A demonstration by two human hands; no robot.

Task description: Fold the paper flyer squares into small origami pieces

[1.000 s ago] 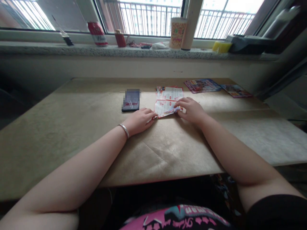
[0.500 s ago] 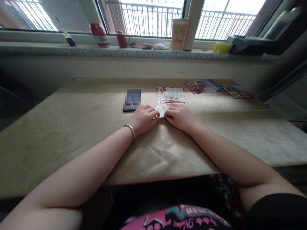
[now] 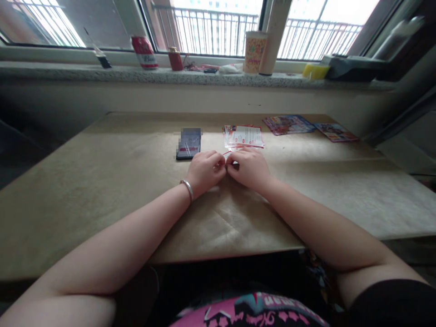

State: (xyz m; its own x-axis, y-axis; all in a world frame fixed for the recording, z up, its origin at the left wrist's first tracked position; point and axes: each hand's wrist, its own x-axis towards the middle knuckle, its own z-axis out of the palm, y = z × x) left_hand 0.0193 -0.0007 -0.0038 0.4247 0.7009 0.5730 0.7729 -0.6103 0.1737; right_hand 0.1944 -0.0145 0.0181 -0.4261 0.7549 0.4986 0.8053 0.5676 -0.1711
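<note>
My left hand [image 3: 206, 170] and my right hand [image 3: 249, 165] meet over the middle of the table, fingertips almost touching. Each is closed in a pinch, thumb against curled fingers. Between them is a thin white piece [image 3: 226, 155], possibly paper or film, mostly covered by the fingers; only a sliver with a red line shows. Just beyond my right hand lies a loose pile of red-edged printed cards [image 3: 245, 135], the top one white with text. A dark smartphone [image 3: 189, 144] lies flat beyond my left hand.
Colourful printed packets [image 3: 289, 124] lie at the back right, with another packet [image 3: 336, 131] beside them. Along the windowsill [image 3: 119, 75] stand a red can [image 3: 145, 52], a red bottle [image 3: 175, 60], a patterned cup [image 3: 255, 51] and a yellow block [image 3: 316, 71].
My fingertips have drawn together, and the white piece that showed between them is now mostly hidden. The fingers are more curled. The view has shifted slightly.
</note>
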